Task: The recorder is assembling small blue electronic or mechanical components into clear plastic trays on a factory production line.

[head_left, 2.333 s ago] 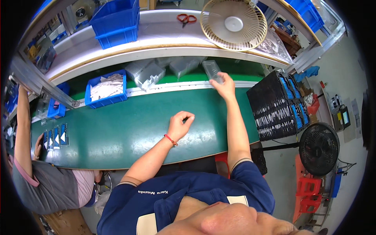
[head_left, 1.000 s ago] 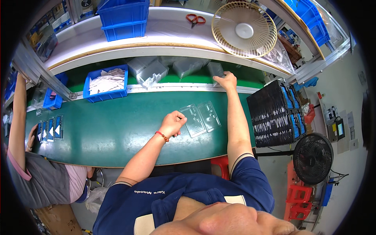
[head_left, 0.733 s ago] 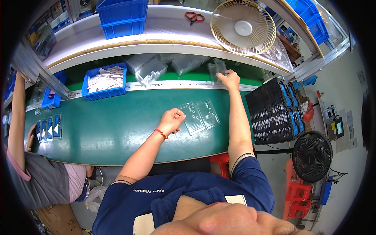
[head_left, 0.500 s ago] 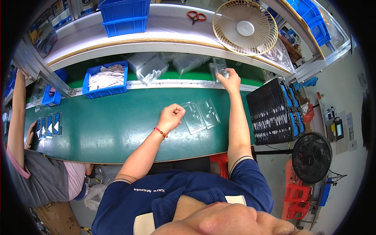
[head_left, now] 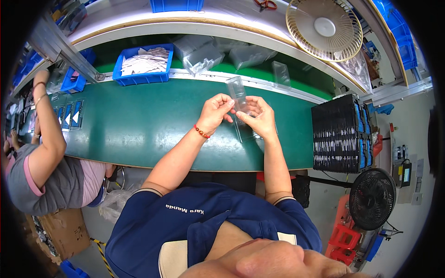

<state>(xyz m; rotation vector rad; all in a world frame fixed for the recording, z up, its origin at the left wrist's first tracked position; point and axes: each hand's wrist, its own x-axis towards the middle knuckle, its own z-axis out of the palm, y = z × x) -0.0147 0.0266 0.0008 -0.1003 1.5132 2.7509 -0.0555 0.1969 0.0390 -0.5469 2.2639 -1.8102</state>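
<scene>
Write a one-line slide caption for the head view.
Both hands, left hand and right hand, hold a clear plastic case above a green belt.

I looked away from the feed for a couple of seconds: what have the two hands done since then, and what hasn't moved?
The right hand came back from the clear packs at the far rail, and the left hand lifted off the belt; both now hold one clear plastic pack between them above the green belt. The blue bin of white pieces, the fan and the black trays stayed put.

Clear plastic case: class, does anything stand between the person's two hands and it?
Nothing visible does. The left hand and right hand both already grip the clear plastic case directly, above the green belt.
</scene>
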